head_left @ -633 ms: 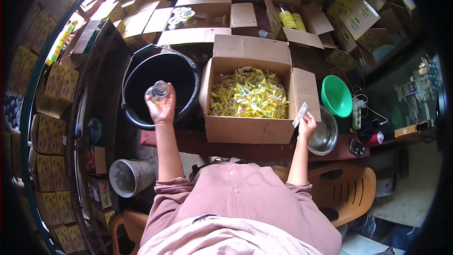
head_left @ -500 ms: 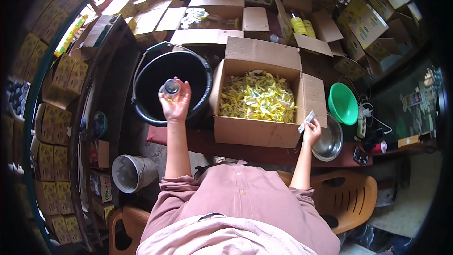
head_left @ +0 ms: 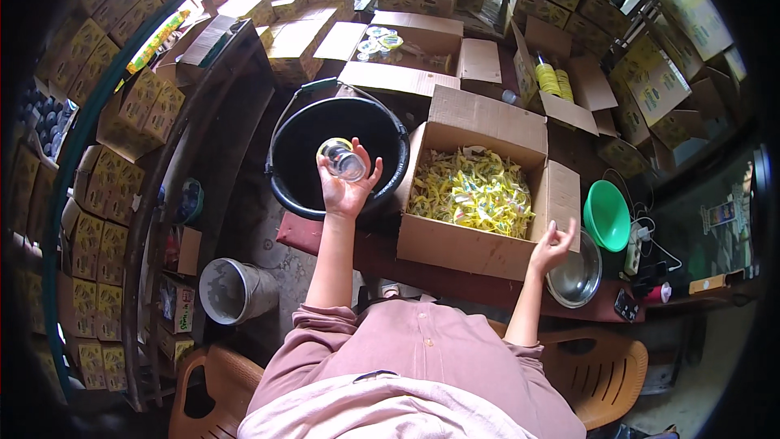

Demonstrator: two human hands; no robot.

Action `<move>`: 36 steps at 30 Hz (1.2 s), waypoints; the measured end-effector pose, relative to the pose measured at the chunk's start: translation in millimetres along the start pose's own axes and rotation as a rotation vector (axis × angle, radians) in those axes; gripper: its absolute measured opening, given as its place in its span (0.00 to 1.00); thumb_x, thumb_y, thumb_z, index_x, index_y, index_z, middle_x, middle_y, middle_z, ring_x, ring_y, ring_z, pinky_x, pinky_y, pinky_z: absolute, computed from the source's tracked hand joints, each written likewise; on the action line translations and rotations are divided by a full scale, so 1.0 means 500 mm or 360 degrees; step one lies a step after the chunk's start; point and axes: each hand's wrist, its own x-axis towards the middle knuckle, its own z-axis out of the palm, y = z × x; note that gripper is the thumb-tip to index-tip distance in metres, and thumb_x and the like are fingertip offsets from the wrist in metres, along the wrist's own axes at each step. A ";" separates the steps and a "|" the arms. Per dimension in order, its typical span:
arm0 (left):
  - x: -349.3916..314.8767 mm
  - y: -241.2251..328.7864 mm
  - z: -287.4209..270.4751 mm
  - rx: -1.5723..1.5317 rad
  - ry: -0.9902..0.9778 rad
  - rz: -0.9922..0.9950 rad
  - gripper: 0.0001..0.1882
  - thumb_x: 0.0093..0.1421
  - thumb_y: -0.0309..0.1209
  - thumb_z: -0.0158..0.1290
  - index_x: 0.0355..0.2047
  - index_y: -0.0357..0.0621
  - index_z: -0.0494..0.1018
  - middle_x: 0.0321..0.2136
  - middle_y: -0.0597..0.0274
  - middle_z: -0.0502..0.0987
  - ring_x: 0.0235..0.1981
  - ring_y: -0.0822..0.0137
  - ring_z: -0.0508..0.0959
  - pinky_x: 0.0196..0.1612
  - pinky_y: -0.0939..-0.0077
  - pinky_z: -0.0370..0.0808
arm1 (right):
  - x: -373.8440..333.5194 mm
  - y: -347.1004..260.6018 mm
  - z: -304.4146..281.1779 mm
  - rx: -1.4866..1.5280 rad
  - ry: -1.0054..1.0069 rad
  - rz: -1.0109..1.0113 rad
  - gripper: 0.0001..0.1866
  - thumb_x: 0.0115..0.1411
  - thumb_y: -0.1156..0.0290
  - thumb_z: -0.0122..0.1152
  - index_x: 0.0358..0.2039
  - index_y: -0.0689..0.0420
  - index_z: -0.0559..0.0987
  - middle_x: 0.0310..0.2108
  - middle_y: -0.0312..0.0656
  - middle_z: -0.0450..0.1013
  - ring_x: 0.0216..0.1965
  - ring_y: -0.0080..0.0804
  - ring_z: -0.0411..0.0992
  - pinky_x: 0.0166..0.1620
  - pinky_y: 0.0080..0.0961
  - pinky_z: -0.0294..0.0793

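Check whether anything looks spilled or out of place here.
Nothing looks spilled: the crumpled yellow strips lie inside the cardboard carton. Only a small clear cup-like item seems stray, sitting loose beyond it, outside the other open cartons.

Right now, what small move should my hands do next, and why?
Perhaps move the right hand over the yellow strips in the cardboard box: it looks empty and close by, while the left hand holds a clear plastic container over the black bucket.

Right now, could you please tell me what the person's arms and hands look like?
The left hand and right hand are bare, with no gloves or watches visible. The sleeves are plain dusty mauve, bunched near the elbows, leaving the forearms uncovered.
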 end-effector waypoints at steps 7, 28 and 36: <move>0.012 0.000 0.001 0.0065 0.0294 0.0042 0.28 0.56 0.58 0.36 0.45 0.52 0.64 0.43 0.70 0.71 0.42 0.69 0.72 0.49 0.49 0.61 | -0.047 -0.325 0.124 0.0080 -0.0971 -0.1038 0.45 0.43 0.61 0.64 0.60 0.53 0.52 0.63 0.43 0.43 0.64 0.38 0.39 0.60 0.47 0.36; -0.007 -0.026 0.015 -0.0081 -0.0107 0.0540 0.22 0.50 0.45 0.51 0.37 0.41 0.63 0.30 0.63 0.64 0.31 0.67 0.64 0.35 0.72 0.61 | -0.060 -0.451 0.204 0.0959 -0.1491 -0.0732 0.21 0.44 0.69 0.63 0.40 0.60 0.73 0.34 0.48 0.71 0.35 0.41 0.72 0.40 0.30 0.72; 0.005 -0.052 0.043 0.0084 -0.0073 0.0539 0.23 0.49 0.45 0.53 0.39 0.45 0.61 0.31 0.66 0.63 0.33 0.68 0.63 0.36 0.73 0.59 | 0.214 -0.306 0.257 0.1118 -0.0832 -0.0029 0.17 0.50 0.73 0.60 0.41 0.62 0.72 0.28 0.43 0.75 0.34 0.26 0.74 0.37 0.21 0.74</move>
